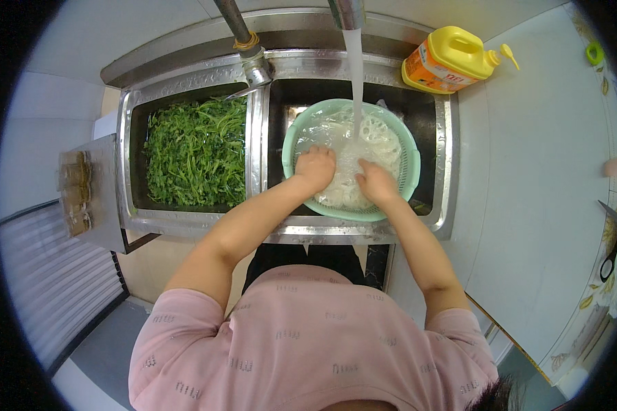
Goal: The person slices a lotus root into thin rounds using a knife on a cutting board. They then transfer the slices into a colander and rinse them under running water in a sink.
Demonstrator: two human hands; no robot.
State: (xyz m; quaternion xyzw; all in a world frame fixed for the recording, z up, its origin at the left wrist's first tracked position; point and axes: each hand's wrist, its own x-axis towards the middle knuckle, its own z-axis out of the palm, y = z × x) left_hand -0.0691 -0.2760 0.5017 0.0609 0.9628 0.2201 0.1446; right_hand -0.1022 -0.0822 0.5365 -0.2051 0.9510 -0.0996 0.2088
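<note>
A light green plastic colander (pixel 413 169) rests in the right sink basin, full of water and pale, translucent food strands (pixel 385 136), perhaps noodles; their exact kind is unclear. Water (pixel 357 77) runs from the metal faucet (pixel 346 14) into its middle. My left hand (pixel 316 167) lies at the left side of the strands, fingertips partly in the water. My right hand (pixel 378 181) reaches in from the lower right, thumb and index finger apart near the stream. Whether either hand grips any strands cannot be made out.
Leafy greens (pixel 198 154) fill the left basin, under a second faucet (pixel 257 69). A yellow detergent jug (pixel 452 60) stands behind the right basin's corner. On the right counter (pixel 534 180) lie scissors (pixel 608 267) near the far edge. Plastic-wrapped items (pixel 74 192) are at the left.
</note>
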